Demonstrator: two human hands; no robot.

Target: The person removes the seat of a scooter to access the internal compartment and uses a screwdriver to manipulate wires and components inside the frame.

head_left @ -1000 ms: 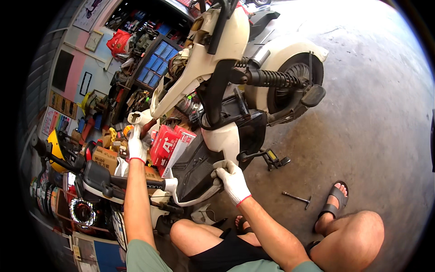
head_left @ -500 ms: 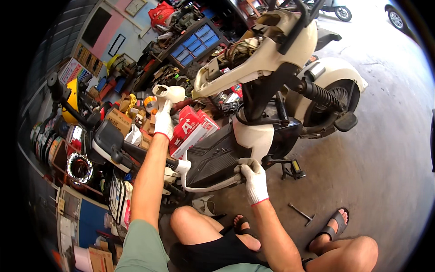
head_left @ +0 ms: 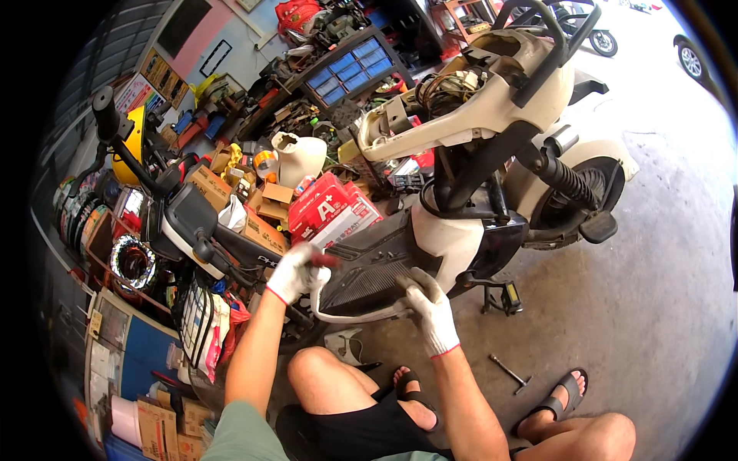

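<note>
My left hand (head_left: pixel 290 275), in a white glove, is over the left end of the scooter's footboard (head_left: pixel 365 286). Its fingers close round a dark red object (head_left: pixel 324 262), too smeared by motion to name. Over the footboard's near right edge is my gloved right hand (head_left: pixel 430 313), fingers curled together; whatever they may hold is hidden. A cream plastic cover (head_left: pixel 301 160) rests on the heap beyond the footboard. The cream scooter (head_left: pixel 492 104) has its seat off, with bundled wires (head_left: pixel 455 91) showing in the opening.
A red and white box (head_left: pixel 332 209) stands behind the footboard, beside small cardboard boxes (head_left: pixel 209 188). Handlebars (head_left: pixel 127 150) rise at the left. A pedal (head_left: pixel 510 298) sticks out on the near side. On the floor lie a T-handle wrench (head_left: pixel 509 372) and a pale plastic piece (head_left: pixel 344 346).
My left hand has come down and nearer from the cream cover, which now rests on the heap, and holds a dark red object. My right hand has barely moved. The view has shifted slightly.
</note>
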